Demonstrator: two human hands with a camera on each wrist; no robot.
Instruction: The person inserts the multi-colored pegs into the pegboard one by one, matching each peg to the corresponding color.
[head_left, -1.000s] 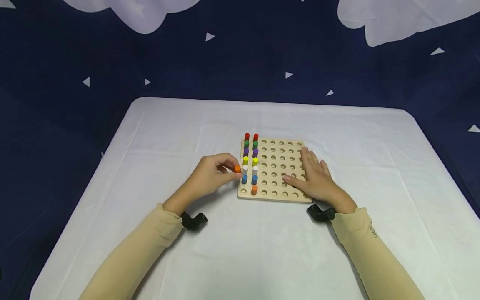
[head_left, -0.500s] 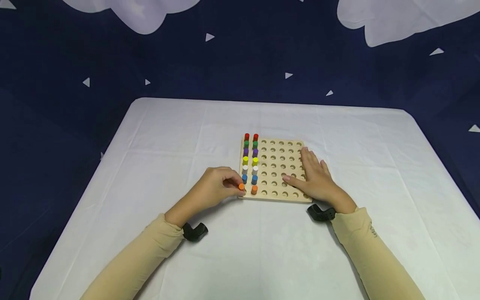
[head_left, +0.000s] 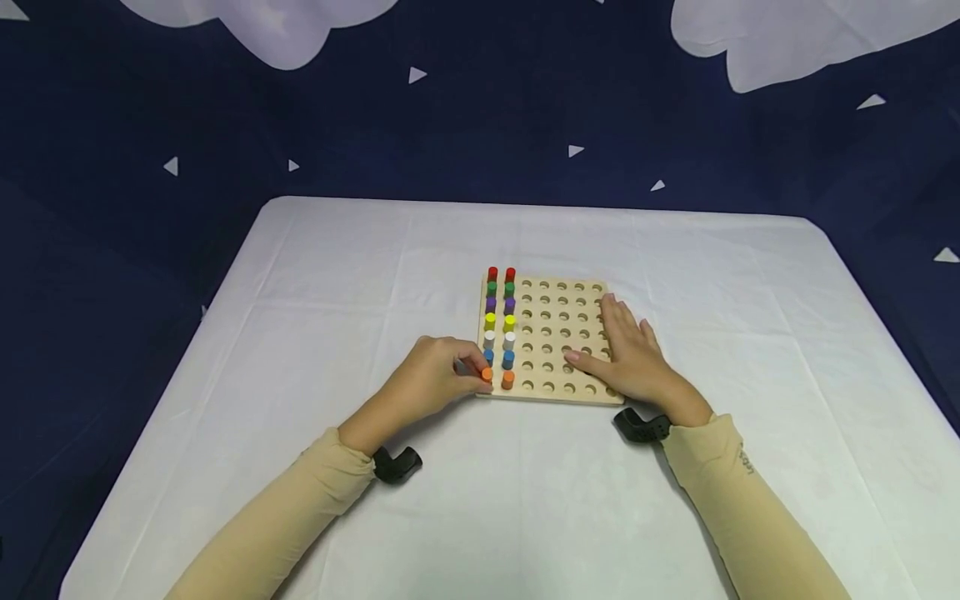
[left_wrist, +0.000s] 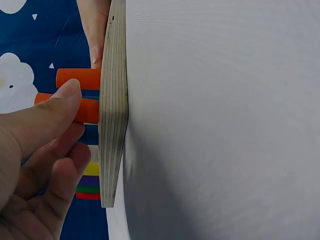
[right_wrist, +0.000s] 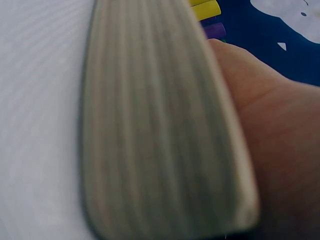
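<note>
My left hand (head_left: 431, 379) pinches an orange peg (head_left: 487, 375) between thumb and fingers at the near left corner of a wooden pegboard (head_left: 537, 375). In the left wrist view this pinched peg (left_wrist: 90, 111) stands square to the board, its lower end at the board's face; how deep it sits cannot be told. Beside it stands a second orange peg (head_left: 508, 380). Behind these run two columns of pegs in matching pairs: blue, white (head_left: 509, 341), yellow (head_left: 490, 321), purple, green and red (head_left: 492, 273). My right hand (head_left: 633, 358) rests with extended fingers on the board's right side.
Bare holes (head_left: 548, 348) fill the board's middle and right columns. A white cloth (head_left: 360, 267) covers the table. Behind it hangs a dark blue backdrop (head_left: 480, 117) with pale shapes. Each wrist carries a black device (head_left: 397, 465).
My left hand has carried the orange peg toward me, from beside the white and blue pegs to the near left corner hole, then slightly right. The right hand has stayed still.
</note>
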